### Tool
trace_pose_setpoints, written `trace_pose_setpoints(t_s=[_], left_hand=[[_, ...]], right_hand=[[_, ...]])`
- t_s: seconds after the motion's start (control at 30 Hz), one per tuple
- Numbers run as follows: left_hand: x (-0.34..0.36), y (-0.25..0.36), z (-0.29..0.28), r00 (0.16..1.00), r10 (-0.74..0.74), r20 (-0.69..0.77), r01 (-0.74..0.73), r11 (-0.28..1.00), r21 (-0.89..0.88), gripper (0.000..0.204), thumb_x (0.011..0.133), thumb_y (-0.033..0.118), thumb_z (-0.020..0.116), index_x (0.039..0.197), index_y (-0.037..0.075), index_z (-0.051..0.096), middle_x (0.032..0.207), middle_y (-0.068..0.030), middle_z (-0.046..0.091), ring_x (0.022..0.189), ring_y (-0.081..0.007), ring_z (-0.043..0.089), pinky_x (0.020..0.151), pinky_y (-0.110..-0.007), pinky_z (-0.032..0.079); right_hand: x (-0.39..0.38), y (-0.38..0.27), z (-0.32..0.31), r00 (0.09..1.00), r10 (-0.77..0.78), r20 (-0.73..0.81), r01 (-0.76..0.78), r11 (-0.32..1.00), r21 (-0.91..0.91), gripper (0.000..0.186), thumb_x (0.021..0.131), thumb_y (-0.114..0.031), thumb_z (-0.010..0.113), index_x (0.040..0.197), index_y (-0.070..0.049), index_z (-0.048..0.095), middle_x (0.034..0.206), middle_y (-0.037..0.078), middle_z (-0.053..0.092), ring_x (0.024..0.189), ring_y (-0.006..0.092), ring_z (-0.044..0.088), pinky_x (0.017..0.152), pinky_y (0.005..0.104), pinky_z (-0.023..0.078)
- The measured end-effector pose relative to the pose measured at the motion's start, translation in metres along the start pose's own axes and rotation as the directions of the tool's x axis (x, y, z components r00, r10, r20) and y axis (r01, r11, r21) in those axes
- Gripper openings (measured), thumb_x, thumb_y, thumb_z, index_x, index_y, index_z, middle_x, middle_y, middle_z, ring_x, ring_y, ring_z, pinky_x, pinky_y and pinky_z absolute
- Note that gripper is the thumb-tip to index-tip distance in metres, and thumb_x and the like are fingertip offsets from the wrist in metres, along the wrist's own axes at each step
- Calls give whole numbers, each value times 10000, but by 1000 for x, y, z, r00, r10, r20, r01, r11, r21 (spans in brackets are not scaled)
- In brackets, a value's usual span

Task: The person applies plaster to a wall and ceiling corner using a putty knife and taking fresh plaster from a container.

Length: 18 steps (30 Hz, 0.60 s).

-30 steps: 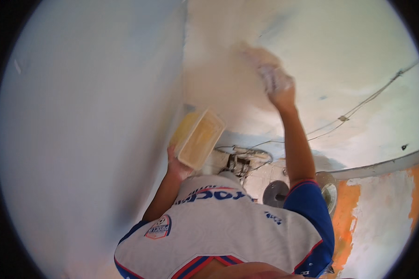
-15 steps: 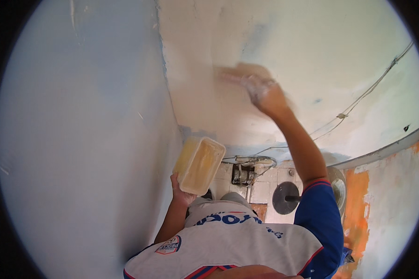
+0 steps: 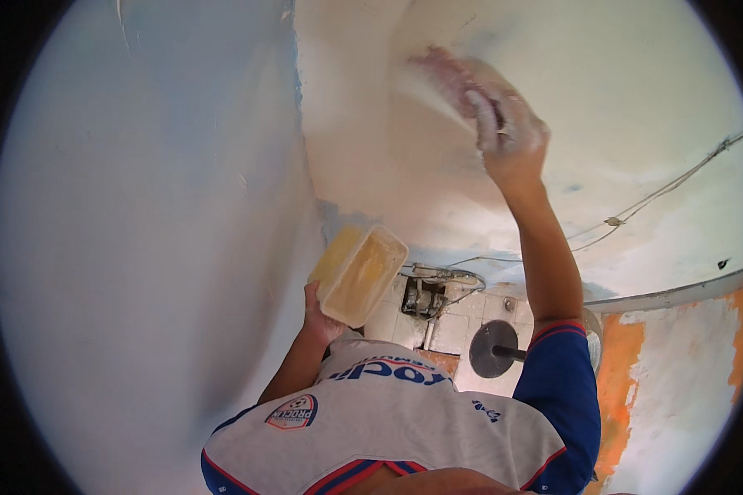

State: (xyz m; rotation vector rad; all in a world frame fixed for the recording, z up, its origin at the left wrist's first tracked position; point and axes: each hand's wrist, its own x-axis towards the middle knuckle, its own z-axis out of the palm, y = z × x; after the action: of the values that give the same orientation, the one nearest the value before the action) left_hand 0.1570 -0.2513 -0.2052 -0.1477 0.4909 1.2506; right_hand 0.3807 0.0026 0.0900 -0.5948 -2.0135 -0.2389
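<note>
I see the right hand [image 3: 513,140] in the upper centre of the frame, fingers closed around a blurred tool [image 3: 450,78] pressed to the white surface [image 3: 636,99]. Left hand [image 3: 320,318], centre frame, grips a rectangular yellowish tub [image 3: 359,275] from beneath.

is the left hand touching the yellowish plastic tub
Touching. The head view shows the left hand gripping the lower end of the yellowish plastic tub, fingers wrapped against its underside with no gap.

pale blue wall [image 3: 140,247] | loose wires [image 3: 660,194] (strung across) | orange-patched wall [image 3: 627,371] | round dark disc [image 3: 493,349]
</note>
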Motion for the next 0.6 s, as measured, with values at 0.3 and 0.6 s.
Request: trace_pose_setpoints(t_s=[0.3,0.6], left_hand=[[-3,-19,11,990,37,-133,-37,999,-4,740,971,667,370,1519,189,505,1477,-77,594,1305,-289,623,1041,-528,551],[-33,-72,18,966,223,-130,-229,973,-36,743,978,664,360,1523,178,495,1489,-75,584,1320,-301,609,1067,-507,533]], right_hand=[[-45,30,39,949,-124,290,188,961,-203,228,899,-67,664,1120,-61,715,984,148,745,784,376,718,749,487,591],[-96,44,32,943,-297,151,324,925,-199,149,926,-85,706,1071,-57,726,992,158,757,719,356,731,596,444,578]])
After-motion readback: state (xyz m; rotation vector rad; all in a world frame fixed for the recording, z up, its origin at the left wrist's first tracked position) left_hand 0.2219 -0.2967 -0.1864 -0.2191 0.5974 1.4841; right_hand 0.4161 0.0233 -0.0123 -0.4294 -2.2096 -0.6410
